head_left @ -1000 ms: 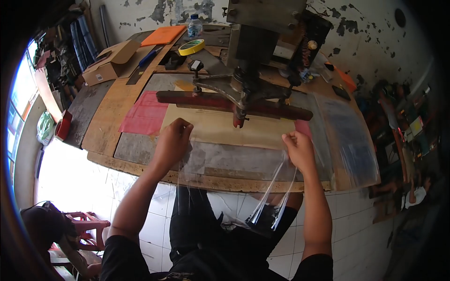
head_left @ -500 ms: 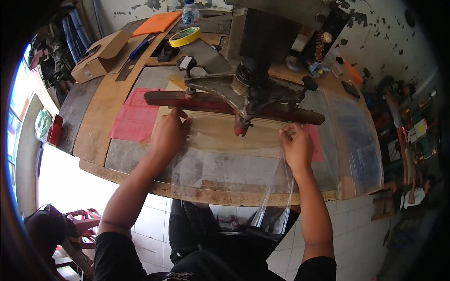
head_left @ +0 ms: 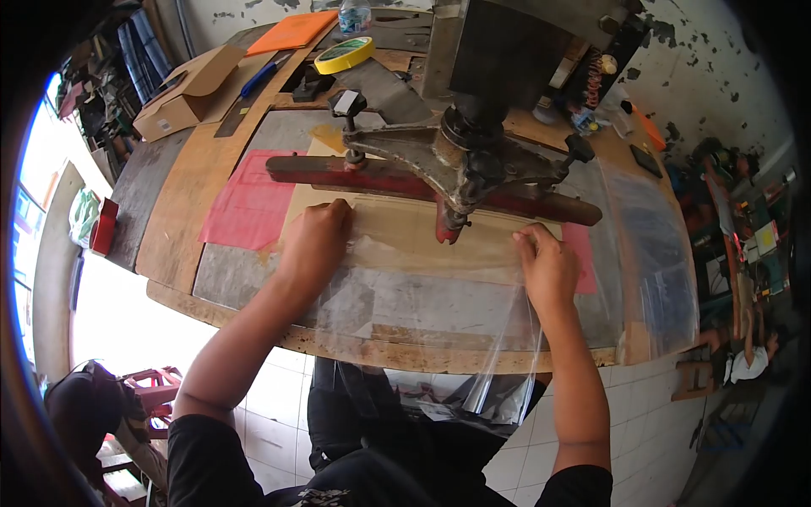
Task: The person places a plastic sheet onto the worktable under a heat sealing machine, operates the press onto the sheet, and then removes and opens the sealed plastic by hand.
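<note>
At the far left of the worktable (head_left: 169, 220) sits an open cardboard box (head_left: 187, 95), and nearer the middle a pink sheet (head_left: 245, 203) lies flat. Next comes the left hand (head_left: 314, 241), knuckles up, its fingers curled around the left side of a clear plastic film (head_left: 422, 313); its fingertips are hidden. A roll of yellow tape (head_left: 345, 56) lies farther back. The film spans both hands, over the front of a tan sheet (head_left: 405, 228) — just short of the machine's red bar (head_left: 393, 182) — and droops past the table's front edge toward the lap. The right hand (head_left: 551, 269) pinches the film's right side between thumb and fingers. Farther right, clear plastic sheets (head_left: 655, 262) lie on the table.
</note>
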The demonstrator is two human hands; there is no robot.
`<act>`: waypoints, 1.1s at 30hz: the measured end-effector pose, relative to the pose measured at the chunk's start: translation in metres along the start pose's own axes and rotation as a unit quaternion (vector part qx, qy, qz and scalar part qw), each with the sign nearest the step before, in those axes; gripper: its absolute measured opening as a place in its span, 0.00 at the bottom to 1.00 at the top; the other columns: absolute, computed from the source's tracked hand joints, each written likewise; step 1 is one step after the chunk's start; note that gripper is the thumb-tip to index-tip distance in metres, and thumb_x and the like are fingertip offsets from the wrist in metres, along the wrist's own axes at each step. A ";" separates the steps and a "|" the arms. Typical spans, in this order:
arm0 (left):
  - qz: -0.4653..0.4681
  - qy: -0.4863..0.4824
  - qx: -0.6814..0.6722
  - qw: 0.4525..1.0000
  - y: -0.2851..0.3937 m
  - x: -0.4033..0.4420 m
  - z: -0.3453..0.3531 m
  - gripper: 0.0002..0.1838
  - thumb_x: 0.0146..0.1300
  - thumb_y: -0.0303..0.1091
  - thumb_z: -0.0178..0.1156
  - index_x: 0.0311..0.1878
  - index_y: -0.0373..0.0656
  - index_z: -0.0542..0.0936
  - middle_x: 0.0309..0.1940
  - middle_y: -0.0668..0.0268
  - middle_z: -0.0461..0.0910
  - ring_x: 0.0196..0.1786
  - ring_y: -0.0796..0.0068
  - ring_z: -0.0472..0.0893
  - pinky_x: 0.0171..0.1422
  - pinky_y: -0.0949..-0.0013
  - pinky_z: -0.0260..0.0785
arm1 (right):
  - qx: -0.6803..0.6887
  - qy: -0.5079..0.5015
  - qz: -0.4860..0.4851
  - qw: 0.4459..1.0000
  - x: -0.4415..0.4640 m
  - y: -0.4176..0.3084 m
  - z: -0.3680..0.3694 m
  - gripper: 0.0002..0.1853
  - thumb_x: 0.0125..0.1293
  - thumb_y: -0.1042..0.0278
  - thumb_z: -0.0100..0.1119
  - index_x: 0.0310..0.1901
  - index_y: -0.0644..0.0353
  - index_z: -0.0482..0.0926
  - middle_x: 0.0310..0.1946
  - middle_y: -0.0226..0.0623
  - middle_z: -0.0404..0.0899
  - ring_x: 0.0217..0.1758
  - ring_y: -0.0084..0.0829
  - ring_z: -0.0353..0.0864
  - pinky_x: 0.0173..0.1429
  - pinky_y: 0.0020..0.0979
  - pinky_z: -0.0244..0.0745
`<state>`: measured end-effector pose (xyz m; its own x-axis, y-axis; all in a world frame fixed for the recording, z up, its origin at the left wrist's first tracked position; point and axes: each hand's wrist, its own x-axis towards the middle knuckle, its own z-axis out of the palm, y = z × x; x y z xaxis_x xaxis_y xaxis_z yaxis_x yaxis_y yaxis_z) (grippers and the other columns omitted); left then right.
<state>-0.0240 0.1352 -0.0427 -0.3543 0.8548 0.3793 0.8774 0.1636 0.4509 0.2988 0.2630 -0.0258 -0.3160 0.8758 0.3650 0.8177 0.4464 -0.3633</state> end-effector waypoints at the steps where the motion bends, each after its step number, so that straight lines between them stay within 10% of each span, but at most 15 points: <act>1: -0.012 -0.030 0.008 0.999 0.001 0.002 -0.002 0.08 0.73 0.31 0.64 0.45 0.37 0.88 0.30 0.47 0.86 0.34 0.43 0.87 0.42 0.49 0.78 | -0.010 0.000 -0.015 1.000 0.001 0.001 -0.001 0.08 0.74 0.60 0.70 0.43 0.54 0.87 0.24 0.42 0.85 0.26 0.45 0.86 0.34 0.44 0.75; 13: -0.009 -0.087 -0.055 0.995 0.005 -0.008 -0.026 0.14 0.72 0.30 0.59 0.55 0.37 0.87 0.40 0.47 0.88 0.43 0.42 0.87 0.51 0.46 0.79 | 0.081 -0.087 -0.059 0.991 -0.002 0.010 -0.025 0.13 0.79 0.65 0.62 0.56 0.60 0.89 0.44 0.48 0.88 0.46 0.49 0.89 0.51 0.42 0.81; 33: -0.019 -0.075 -0.083 0.994 0.014 -0.003 -0.023 0.13 0.74 0.28 0.63 0.57 0.35 0.87 0.36 0.52 0.83 0.35 0.52 0.85 0.43 0.56 0.76 | 0.105 -0.046 -0.063 0.991 0.007 0.024 -0.013 0.11 0.74 0.76 0.66 0.55 0.62 0.89 0.35 0.42 0.82 0.34 0.42 0.83 0.40 0.40 0.77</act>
<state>-0.0177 0.1236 -0.0192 -0.3223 0.9156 0.2406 0.7944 0.1233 0.5948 0.3223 0.2775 -0.0206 -0.4602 0.8193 0.3420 0.6541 0.5733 -0.4934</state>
